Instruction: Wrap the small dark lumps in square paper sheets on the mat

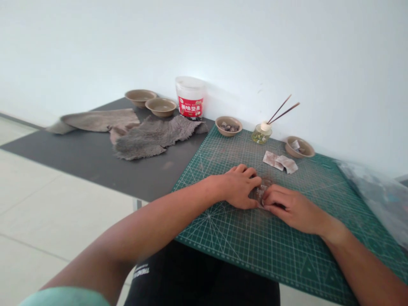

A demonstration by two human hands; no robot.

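My left hand [241, 188] rests on the green cutting mat [229, 229], its fingers bent and its thumb at the near edge of a small brown-and-white piece [262, 188]. From the other side my right hand [291, 207] pinches the same piece between thumb and fingers. Both hands partly cover it, and its exact kind cannot be made out. Just beyond the hands lie two brown-smudged pale strips [280, 162], one overlapping the other.
Along the wall stand a bowl of small dark bits [228, 127], a reed diffuser [262, 132], a bowl with pale scraps [299, 148], a red-labelled plastic tub [190, 97] and two tan bowls [161, 108]. Grey furry hide [149, 138] lies left, a clear plastic bag [376, 195] right.
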